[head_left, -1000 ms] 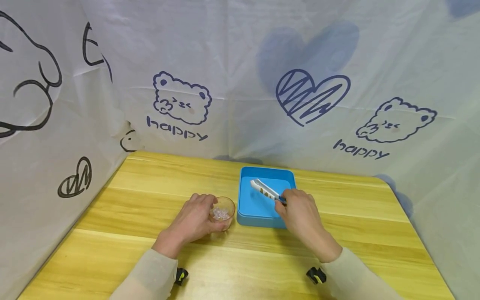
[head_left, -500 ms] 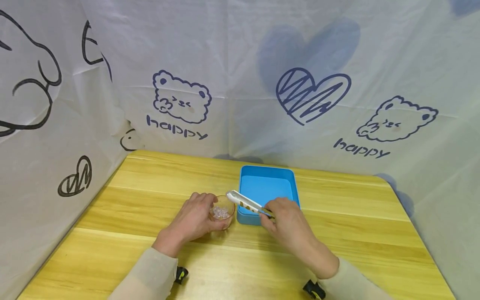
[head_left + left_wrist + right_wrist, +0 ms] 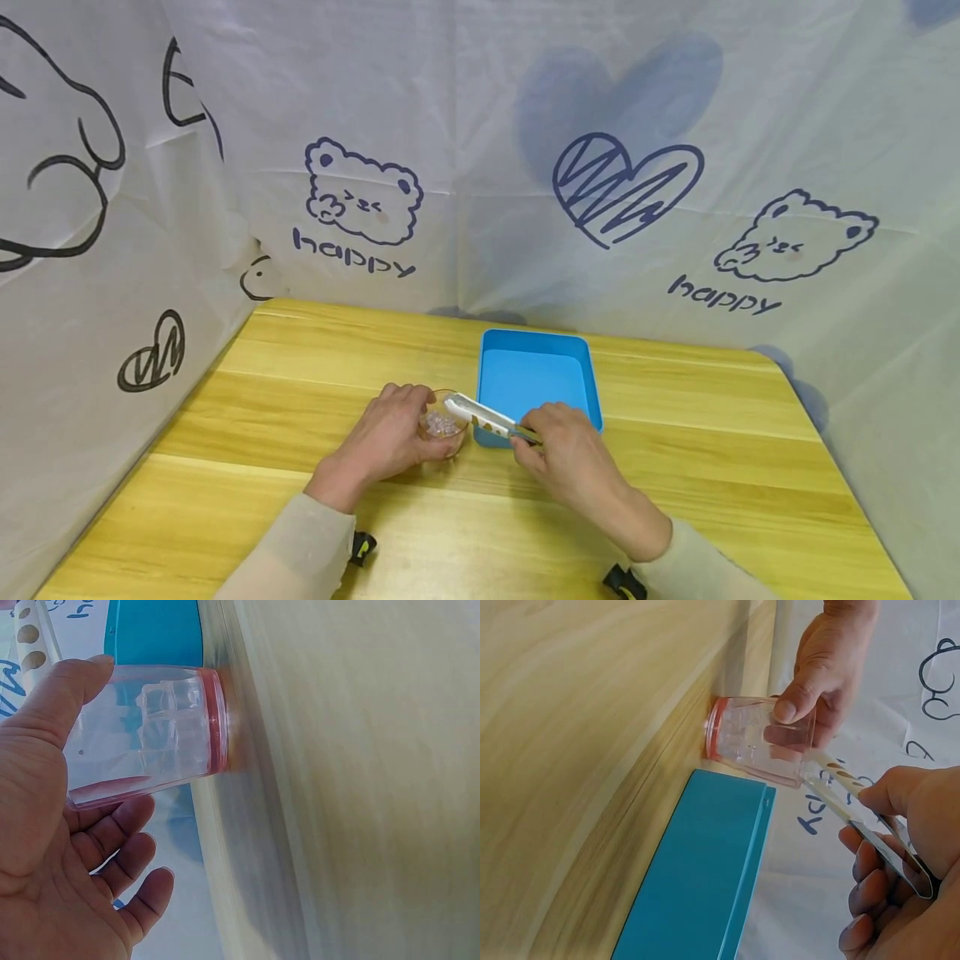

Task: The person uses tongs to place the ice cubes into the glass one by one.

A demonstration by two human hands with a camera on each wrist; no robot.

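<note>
My left hand point(image 3: 387, 436) grips a clear, pink-tinted cup point(image 3: 124, 735) near its rim, thumb on one side and fingers on the other. The cup stands upright on the table. Clear ice-like cubes point(image 3: 171, 724) lie in its lower half. My right hand point(image 3: 573, 450) holds a pair of tongs point(image 3: 483, 417) with white arms and brown spots, thumb on one arm and fingers on the other. The tongs' tips are right at the cup's mouth, tilted down from the right. In the right wrist view the tongs' arms point(image 3: 855, 817) stand slightly apart.
A blue open box point(image 3: 536, 379) stands on the wooden table point(image 3: 300, 358), just right of the cup. The tongs pass over its front left corner. White cloth point(image 3: 465, 167) with drawn bears and hearts hangs behind and at the sides.
My right hand has moved the tongs left and toward me, from over the blue box to the cup's mouth. The left hand and cup have stayed in place.
</note>
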